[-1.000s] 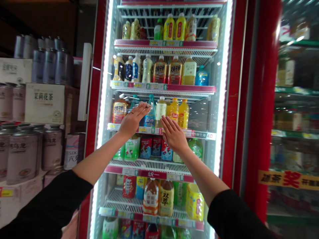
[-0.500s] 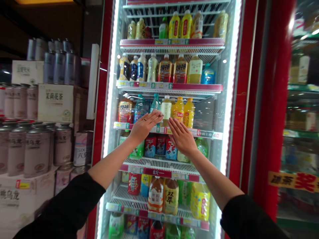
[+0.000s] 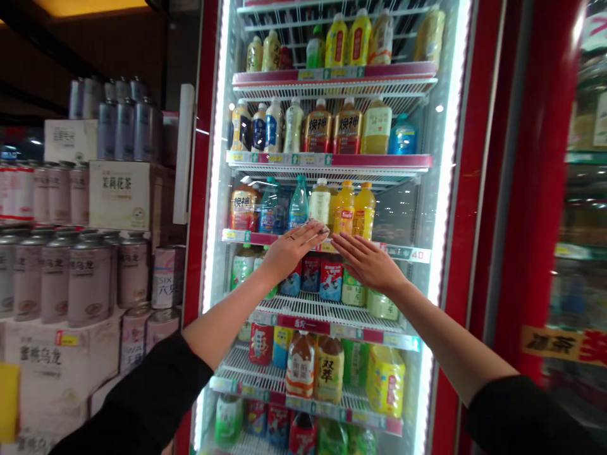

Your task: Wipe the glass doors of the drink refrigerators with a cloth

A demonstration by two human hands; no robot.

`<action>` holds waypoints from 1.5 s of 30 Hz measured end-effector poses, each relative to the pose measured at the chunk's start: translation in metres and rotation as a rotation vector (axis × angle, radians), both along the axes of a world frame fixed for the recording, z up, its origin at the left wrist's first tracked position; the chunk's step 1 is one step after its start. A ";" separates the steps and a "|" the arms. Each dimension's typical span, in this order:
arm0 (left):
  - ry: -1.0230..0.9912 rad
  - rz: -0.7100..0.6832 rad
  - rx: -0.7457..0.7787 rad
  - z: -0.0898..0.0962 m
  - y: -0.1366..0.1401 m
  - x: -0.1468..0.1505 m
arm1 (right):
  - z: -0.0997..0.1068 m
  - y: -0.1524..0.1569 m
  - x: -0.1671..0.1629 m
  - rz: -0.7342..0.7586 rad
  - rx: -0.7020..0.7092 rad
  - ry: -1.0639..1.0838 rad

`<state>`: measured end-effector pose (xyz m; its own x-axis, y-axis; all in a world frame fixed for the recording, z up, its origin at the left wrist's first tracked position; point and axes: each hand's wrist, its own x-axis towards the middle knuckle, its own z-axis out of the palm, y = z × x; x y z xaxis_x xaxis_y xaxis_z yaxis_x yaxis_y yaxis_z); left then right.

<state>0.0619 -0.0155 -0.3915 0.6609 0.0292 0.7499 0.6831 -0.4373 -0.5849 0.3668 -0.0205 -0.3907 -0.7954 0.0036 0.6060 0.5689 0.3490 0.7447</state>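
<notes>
My left hand (image 3: 298, 245) reaches up to the glass door (image 3: 398, 208) of a lit drinks cooler, with its fingers stretched and close together. A small pale, crumpled cloth (image 3: 324, 229) shows at its fingertips, pressed under them; most of it is hidden. A ring sits on one finger. Close beside it, my right hand (image 3: 367, 260) lies flat and open toward the same glass, its fingertips almost meeting the left ones. Behind the fingers stand a pale-labelled bottle (image 3: 319, 201) and a yellow-orange bottle (image 3: 344, 208) on a shelf.
Red door frames (image 3: 478, 189) flank the cooler, and a white vertical handle (image 3: 184, 155) sticks out at left. Stacked cans (image 3: 92, 278) and cartons (image 3: 121, 196) crowd the left side. Another glass cooler (image 3: 573, 265) stands at right.
Both hands have shifted a little right and slightly down across the glass, fingertips now closer together. The view has also moved slightly, showing more of the stacked cans.
</notes>
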 end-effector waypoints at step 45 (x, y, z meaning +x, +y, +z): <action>-0.306 0.033 0.033 0.039 0.002 0.119 | -0.051 -0.003 0.010 -0.017 0.009 0.560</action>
